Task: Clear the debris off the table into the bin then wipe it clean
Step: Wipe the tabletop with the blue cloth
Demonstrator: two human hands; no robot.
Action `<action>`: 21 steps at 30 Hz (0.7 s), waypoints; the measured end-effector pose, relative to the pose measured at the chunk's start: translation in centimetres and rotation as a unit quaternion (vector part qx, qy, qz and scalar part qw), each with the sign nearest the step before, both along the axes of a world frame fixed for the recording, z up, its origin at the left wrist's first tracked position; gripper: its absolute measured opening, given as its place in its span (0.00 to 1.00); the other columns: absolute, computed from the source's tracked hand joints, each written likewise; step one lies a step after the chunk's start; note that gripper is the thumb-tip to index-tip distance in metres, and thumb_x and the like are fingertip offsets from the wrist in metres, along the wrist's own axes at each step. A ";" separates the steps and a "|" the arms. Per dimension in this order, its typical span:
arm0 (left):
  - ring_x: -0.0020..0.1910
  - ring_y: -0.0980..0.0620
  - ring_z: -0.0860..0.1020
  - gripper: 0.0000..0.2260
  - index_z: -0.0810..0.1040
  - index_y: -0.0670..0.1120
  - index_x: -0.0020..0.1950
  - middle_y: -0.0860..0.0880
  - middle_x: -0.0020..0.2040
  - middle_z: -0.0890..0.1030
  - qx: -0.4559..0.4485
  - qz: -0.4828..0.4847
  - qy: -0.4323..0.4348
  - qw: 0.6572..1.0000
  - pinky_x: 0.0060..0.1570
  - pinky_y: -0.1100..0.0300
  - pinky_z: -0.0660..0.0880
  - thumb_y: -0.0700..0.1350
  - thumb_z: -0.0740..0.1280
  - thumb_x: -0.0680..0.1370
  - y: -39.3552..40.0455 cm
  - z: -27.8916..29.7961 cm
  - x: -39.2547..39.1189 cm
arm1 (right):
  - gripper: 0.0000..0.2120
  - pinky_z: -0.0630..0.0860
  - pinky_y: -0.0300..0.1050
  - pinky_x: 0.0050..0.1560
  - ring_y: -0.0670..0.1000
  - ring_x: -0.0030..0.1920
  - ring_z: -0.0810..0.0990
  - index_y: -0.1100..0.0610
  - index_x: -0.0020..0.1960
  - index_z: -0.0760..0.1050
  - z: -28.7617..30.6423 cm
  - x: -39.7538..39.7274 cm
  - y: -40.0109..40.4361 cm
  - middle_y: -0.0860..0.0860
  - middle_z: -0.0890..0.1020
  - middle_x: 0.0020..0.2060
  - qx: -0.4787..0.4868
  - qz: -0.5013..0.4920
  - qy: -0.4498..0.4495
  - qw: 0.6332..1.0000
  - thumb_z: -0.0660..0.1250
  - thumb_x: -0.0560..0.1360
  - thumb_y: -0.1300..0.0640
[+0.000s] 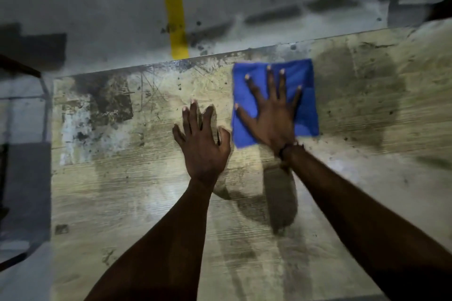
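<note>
Scuffed, stained bench (151, 203) under wiping, as we judge it: our right hand (274, 115) presses flat, fingers spread, on the blue cloth (303, 115) near the far edge, our left hand (203, 144) open alongside; next, sweep toward the grimy left end.

Grey concrete floor (97, 7), yellow stripe (174, 7)

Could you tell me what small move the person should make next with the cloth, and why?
Probably slide the folded blue cloth left along the far edge toward the dark grimy patch. The right hand lies flat and spread on the cloth, the left hand open on the worn wooden table. No loose debris shows on the table, but that patch looks dirty.
</note>
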State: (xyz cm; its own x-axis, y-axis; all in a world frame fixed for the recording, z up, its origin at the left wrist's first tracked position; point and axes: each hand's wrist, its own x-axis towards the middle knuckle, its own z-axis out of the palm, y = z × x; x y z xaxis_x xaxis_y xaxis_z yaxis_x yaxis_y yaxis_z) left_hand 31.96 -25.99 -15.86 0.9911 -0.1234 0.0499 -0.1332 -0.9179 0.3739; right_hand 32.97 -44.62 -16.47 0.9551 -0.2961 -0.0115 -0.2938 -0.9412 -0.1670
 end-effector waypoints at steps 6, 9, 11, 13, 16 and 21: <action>0.85 0.44 0.55 0.26 0.70 0.52 0.79 0.47 0.85 0.59 0.012 0.001 -0.008 1.000 0.79 0.33 0.54 0.54 0.63 0.80 0.0 -0.2 0.1 | 0.36 0.46 0.76 0.78 0.57 0.86 0.45 0.36 0.84 0.56 -0.6 -2.2 -0.4 0.49 0.48 0.87 0.011 0.075 -0.005 0.997 0.52 0.79 0.24; 0.85 0.44 0.54 0.26 0.70 0.53 0.79 0.48 0.85 0.59 0.006 0.003 -0.005 1.000 0.79 0.33 0.53 0.53 0.63 0.80 -0.1 0.0 0.1 | 0.38 0.45 0.77 0.78 0.59 0.86 0.47 0.36 0.84 0.55 -0.2 4.0 -4.3 0.50 0.49 0.87 0.033 -0.001 -0.009 0.999 0.50 0.78 0.22; 0.85 0.44 0.54 0.26 0.70 0.53 0.79 0.48 0.85 0.59 0.002 0.001 -0.002 1.000 0.79 0.33 0.53 0.53 0.63 0.80 -0.1 0.1 0.1 | 0.38 0.43 0.78 0.78 0.61 0.86 0.45 0.36 0.84 0.53 -0.1 6.9 -4.6 0.52 0.48 0.87 0.045 -0.056 -0.006 0.997 0.48 0.78 0.23; 0.85 0.44 0.54 0.26 0.70 0.53 0.79 0.48 0.85 0.59 0.003 0.004 -0.004 1.000 0.79 0.34 0.53 0.53 0.63 0.80 -0.1 0.1 0.1 | 0.38 0.40 0.78 0.78 0.62 0.86 0.44 0.37 0.85 0.52 -0.4 7.9 -2.5 0.53 0.48 0.87 0.039 -0.063 -0.005 0.997 0.48 0.78 0.23; 0.85 0.44 0.55 0.25 0.71 0.52 0.78 0.47 0.85 0.60 0.007 0.004 -0.004 1.000 0.79 0.34 0.54 0.53 0.63 0.80 -0.1 -0.1 0.1 | 0.37 0.43 0.76 0.78 0.61 0.86 0.46 0.38 0.84 0.56 -1.0 6.2 1.6 0.53 0.50 0.86 0.022 0.061 -0.024 0.998 0.50 0.79 0.25; 0.85 0.45 0.54 0.26 0.71 0.53 0.79 0.48 0.85 0.59 0.008 0.004 -0.006 1.000 0.79 0.34 0.54 0.54 0.62 0.80 -0.1 0.1 0.1 | 0.37 0.46 0.75 0.78 0.58 0.86 0.49 0.36 0.83 0.56 -0.7 6.6 -2.9 0.49 0.51 0.86 0.027 0.041 -0.018 0.999 0.50 0.78 0.23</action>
State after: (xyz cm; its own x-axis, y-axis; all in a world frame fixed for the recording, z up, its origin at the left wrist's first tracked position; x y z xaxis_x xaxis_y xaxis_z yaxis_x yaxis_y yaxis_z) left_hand 32.05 -26.06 -15.72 0.9913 -0.1171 0.0594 -0.1306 -0.9244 0.3584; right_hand 39.61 -47.49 -17.13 0.9763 -0.2161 0.0083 -0.2086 -0.9511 -0.2276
